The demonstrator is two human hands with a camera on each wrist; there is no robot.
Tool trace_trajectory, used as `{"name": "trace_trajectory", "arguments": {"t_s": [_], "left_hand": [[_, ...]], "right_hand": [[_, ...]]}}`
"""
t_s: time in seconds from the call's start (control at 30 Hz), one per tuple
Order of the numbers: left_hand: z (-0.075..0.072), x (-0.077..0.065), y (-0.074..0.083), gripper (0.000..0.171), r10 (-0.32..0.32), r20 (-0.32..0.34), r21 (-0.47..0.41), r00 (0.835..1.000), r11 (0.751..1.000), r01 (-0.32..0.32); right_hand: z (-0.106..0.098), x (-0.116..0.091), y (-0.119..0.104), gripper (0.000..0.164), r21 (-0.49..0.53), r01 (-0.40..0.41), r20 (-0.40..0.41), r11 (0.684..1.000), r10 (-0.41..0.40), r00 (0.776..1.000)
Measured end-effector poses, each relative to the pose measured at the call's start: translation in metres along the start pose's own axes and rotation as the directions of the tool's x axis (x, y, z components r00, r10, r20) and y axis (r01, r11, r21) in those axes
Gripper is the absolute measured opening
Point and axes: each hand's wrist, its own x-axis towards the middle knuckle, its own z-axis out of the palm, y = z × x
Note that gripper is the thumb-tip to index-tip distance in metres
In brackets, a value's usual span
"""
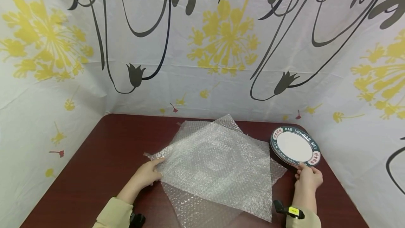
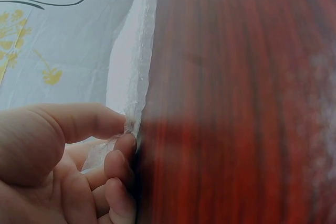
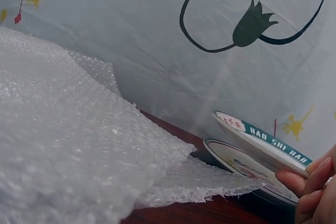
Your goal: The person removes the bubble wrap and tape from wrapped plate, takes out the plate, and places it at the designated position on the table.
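Observation:
Sheets of bubble wrap [image 1: 218,182] lie overlapping at odd angles on the dark red table. A faint round outline shows in the middle of the top sheet; whatever causes it is hidden. My left hand [image 1: 146,175] pinches the left edge of the wrap between thumb and fingers, seen closely in the left wrist view. At the right, my right hand [image 1: 308,178] grips the near rim of a white plate [image 1: 293,146] with a green lettered border. In the right wrist view that plate is tilted above another plate [image 3: 236,163] with a coloured pattern.
The red-brown table [image 1: 104,161] extends to the left of the wrap. A pale cloth [image 1: 177,90] with yellow and grey flower prints hangs behind and at both sides. One corner of wrap [image 3: 226,179] reaches close to the plates.

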Motion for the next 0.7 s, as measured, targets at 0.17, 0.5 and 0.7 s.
{"name": "trace_trajectory", "arguments": {"t_s": [0.17, 0.5, 0.7], "left_hand": [[0.0002, 0.0, -0.0001, 0.069, 0.008, -0.003, -0.004, 1.0, 1.0, -0.008], [0.0011, 0.0007, -0.0029, 0.069, 0.002, 0.0, -0.006, 1.0, 1.0, -0.002], [0.0011, 0.0008, -0.0025, 0.068, 0.003, -0.003, -0.008, 1.0, 1.0, -0.003]], "right_hand": [[-0.0007, 0.0018, 0.0011, 0.022, 0.011, -0.004, -0.008, 1.0, 0.004, 1.0], [-0.0031, 0.0058, 0.006, 0.02, -0.019, -0.021, -0.004, 1.0, 0.021, 1.0], [-0.0031, 0.0078, 0.0078, 0.02, -0.021, -0.015, 0.01, 1.0, 0.016, 1.0]]}}
